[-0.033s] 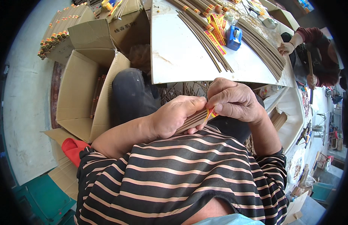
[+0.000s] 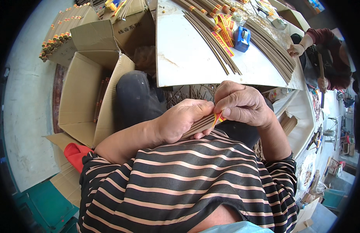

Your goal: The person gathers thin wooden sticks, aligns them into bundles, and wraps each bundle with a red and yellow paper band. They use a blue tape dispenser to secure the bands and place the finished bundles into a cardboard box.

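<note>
One bundle [image 2: 201, 124] is gripped by left hand [image 2: 176, 121], its label [image 2: 217, 119] pinched by right hand [image 2: 244, 104].
Loose sticks [image 2: 271, 52] are left unlabelled.

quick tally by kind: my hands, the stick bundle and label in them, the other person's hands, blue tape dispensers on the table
Your hands, left hand and right hand: 2
Stick bundle: 1
Red-yellow label: 1
Other person's hands: 2
Blue tape dispenser: 1
Total: 7
</note>
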Demonstrator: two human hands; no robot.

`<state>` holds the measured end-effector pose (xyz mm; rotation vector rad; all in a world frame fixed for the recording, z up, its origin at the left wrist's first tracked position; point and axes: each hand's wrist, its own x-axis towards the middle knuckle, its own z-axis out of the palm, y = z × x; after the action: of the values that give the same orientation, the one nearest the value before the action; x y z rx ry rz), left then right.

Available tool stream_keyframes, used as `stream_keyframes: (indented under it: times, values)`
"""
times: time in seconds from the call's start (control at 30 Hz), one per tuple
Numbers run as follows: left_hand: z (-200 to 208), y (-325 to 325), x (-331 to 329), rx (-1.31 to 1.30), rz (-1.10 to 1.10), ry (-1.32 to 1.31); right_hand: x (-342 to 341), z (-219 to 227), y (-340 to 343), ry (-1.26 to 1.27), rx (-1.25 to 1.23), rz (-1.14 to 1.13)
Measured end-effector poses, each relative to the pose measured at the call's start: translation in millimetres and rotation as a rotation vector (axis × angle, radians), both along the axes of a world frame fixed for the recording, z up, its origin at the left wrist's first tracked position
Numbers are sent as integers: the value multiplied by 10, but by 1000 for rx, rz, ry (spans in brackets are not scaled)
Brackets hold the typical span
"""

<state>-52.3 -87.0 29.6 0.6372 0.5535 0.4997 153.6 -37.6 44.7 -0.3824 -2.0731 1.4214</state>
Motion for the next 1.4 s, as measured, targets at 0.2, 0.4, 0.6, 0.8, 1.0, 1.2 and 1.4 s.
stream_keyframes:
  times: [0.2,0.4,0.6,0.8,1.0,1.2,1.4]
  values:
    - [4,10,39,-93,-40,-7,7,-40,24,95,-93,101]
    - [81,13,73,-108,-53,50,12,-47,67,85,-291,201]
    - [119,-17,83,50,87,127,60,-75,134,170,-189,85]
    - [104,-32,59,223,313,338,-67,-64,-343,-206,-207,-580]
    - [61,-28,36,325,268,281,-216,-133,-348,-136,-261,-577]
    - [79,20,-15,171,226,206,-197,-163,-293,-160,-163,-531]
    - [64,53,-10,48,194,82,-163,-247,-240,-52,17,-502]
